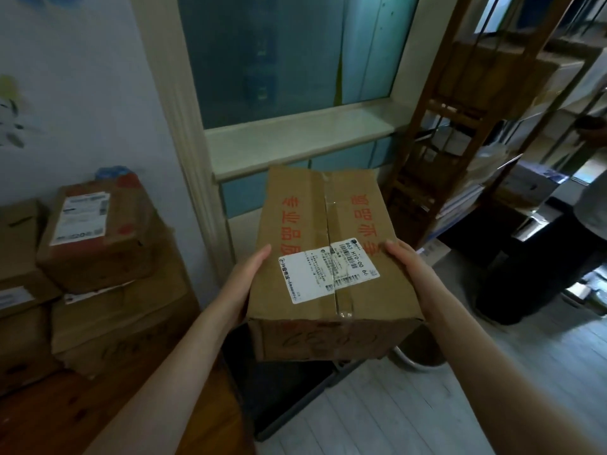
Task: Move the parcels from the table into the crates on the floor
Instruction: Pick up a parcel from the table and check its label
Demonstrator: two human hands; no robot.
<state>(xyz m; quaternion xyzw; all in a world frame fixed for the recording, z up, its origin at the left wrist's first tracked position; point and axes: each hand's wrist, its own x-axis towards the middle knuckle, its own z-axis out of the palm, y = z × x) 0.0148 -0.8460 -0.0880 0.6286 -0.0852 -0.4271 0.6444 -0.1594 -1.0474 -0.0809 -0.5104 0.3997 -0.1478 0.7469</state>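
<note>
- The parcel (325, 257) is a brown cardboard box with red printed characters running down both halves of its top and a strip of clear tape along the centre seam.
- A white shipping label (328, 274) with barcodes sits across the tape at the near end, split where the seam runs; a faint handwritten scrawl marks the near face, and the far corner is dented.
- It is held in the air at about waist height, tilted slightly, out past the table's edge and over the floor.
- The left hand (244, 277) clasps the left side and the right hand (409, 270) the right side. Each thumb lies along the top edge; the fingers are hidden beneath the box.
- A dark crate (289, 395) stands on the pale plank floor (410, 418) right under the parcel, mostly hidden by it.
- The wooden table (65, 418) is at lower left, its corner just beside the crate, and more stacked parcels (98, 238) sit on it — one labelled box on top of larger ones.
- A round container (420, 361) peeks out on the crate's right side, half covered by the parcel.
- Behind are a window (289, 60) with a pale sill (295, 139) and a wooden shelf rack (437, 152).
- Another person (588, 211) stands at the far right edge, near the shelves.
</note>
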